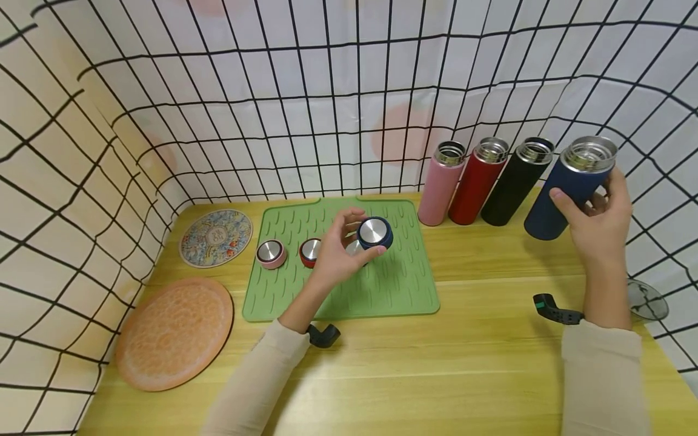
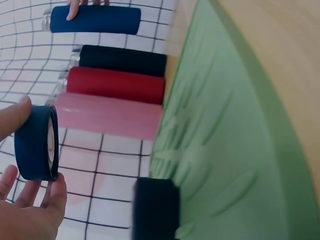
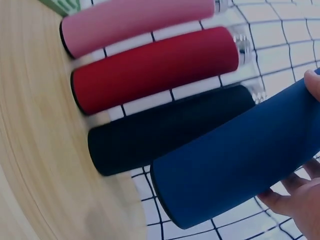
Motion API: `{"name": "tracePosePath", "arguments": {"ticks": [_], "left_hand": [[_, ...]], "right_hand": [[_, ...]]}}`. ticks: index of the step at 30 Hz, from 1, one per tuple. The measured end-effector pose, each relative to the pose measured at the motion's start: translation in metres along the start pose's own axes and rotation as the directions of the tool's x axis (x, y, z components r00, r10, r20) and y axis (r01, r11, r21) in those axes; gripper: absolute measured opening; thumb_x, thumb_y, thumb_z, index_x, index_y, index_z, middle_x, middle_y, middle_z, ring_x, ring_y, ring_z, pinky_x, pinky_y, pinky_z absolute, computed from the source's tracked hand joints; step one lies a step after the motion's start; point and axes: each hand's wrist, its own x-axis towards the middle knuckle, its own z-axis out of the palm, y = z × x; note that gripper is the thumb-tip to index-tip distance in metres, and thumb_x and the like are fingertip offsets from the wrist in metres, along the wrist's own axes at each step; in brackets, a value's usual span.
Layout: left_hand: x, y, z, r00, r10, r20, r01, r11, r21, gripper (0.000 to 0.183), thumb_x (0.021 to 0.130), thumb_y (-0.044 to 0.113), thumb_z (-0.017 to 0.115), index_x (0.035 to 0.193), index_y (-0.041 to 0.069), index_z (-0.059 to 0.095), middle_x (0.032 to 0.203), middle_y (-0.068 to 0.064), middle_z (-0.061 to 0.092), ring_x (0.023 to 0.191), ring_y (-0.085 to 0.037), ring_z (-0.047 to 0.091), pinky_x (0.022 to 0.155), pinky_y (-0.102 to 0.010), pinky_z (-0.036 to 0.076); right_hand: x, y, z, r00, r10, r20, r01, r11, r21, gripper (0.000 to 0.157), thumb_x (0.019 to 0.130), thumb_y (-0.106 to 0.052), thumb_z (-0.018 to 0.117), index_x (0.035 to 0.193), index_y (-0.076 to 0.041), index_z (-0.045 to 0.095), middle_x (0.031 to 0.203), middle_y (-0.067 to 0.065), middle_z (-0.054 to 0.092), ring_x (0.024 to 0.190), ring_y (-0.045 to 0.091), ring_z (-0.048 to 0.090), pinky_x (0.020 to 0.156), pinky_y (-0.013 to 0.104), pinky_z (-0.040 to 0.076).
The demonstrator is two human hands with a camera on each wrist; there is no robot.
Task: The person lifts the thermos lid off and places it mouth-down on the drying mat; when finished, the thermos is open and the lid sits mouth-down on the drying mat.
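My left hand [image 1: 340,248] pinches a navy blue bottle lid [image 1: 374,232] with a steel top between thumb and fingers, above the green mat. At the right, my right hand [image 1: 602,221] grips an uncapped navy blue thermos bottle [image 3: 240,155] around its side. This bottle is raised off the table, its steel mouth upward. Left of it stand three more uncapped bottles: black [image 1: 517,181], red [image 1: 477,181] and pink [image 1: 442,184]. On the mat lie a pink lid [image 1: 271,254], a red lid [image 1: 309,252] and a black lid [image 2: 156,210], partly hidden by my left hand in the head view.
The green mat [image 1: 392,297] lies mid-table. To its left are a round patterned coaster [image 1: 216,238] and a larger orange-brown round board [image 1: 174,334]. Black wire grid [image 1: 305,97] encloses the table's back and sides. A clear glass item [image 1: 647,300] sits beyond my right wrist.
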Motion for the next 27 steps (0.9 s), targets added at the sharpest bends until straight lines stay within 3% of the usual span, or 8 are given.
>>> {"name": "tracePosePath", "arguments": {"ticks": [5,13,17,22,27], "left_hand": [[0.001,-0.011,0.010,0.999,-0.013,0.044,0.011,0.999,0.039,0.069,0.083,0.017,0.089,0.140,0.018,0.051,0.137,0.000,0.061,0.131,-0.018,0.057,0.113,-0.038,0.048],[0.001,-0.024,0.024,0.996,-0.037,0.087,0.022,0.987,0.162,0.064,0.085,0.017,0.087,0.138,0.022,0.052,0.139,-0.001,0.063,0.135,-0.017,0.057,0.112,-0.037,0.049],[0.003,-0.027,0.030,0.992,-0.053,0.114,0.031,0.982,0.186,0.066,0.086,0.014,0.086,0.141,0.018,0.050,0.141,-0.005,0.062,0.135,-0.020,0.057,0.112,-0.038,0.049],[0.004,-0.030,0.037,0.984,-0.082,0.159,0.049,0.978,0.204,0.064,0.091,0.011,0.080,0.144,0.016,0.045,0.145,-0.011,0.058,0.132,-0.024,0.058,0.111,-0.042,0.050],[0.004,-0.034,0.046,0.983,-0.081,0.167,0.028,0.954,0.298,0.063,0.093,0.012,0.078,0.146,0.019,0.044,0.148,-0.008,0.057,0.134,-0.024,0.057,0.114,-0.044,0.046]], "right_hand": [[0.012,0.007,-0.006,0.994,0.095,-0.056,-0.089,0.991,0.103,0.075,0.086,-0.004,0.081,0.150,-0.028,0.050,0.148,0.002,0.053,0.130,0.020,0.057,0.119,0.034,0.041],[0.030,0.025,-0.009,0.975,0.207,-0.083,-0.204,0.978,0.035,0.075,0.093,-0.013,0.076,0.154,-0.037,0.040,0.157,-0.005,0.044,0.143,0.021,0.046,0.127,0.039,0.029],[0.043,0.037,-0.006,0.967,0.241,-0.083,-0.232,0.967,0.103,0.075,0.093,-0.013,0.075,0.155,-0.036,0.039,0.161,-0.005,0.040,0.145,0.023,0.044,0.127,0.040,0.027],[0.056,0.050,0.001,0.953,0.297,-0.057,-0.276,0.931,0.238,0.077,0.093,-0.012,0.076,0.156,-0.035,0.037,0.167,-0.005,0.032,0.153,0.021,0.033,0.130,0.039,0.019],[0.063,0.061,0.005,0.954,0.293,-0.057,-0.265,0.918,0.296,0.077,0.093,-0.008,0.075,0.155,-0.034,0.037,0.167,-0.004,0.031,0.154,0.020,0.030,0.130,0.039,0.017]]}}
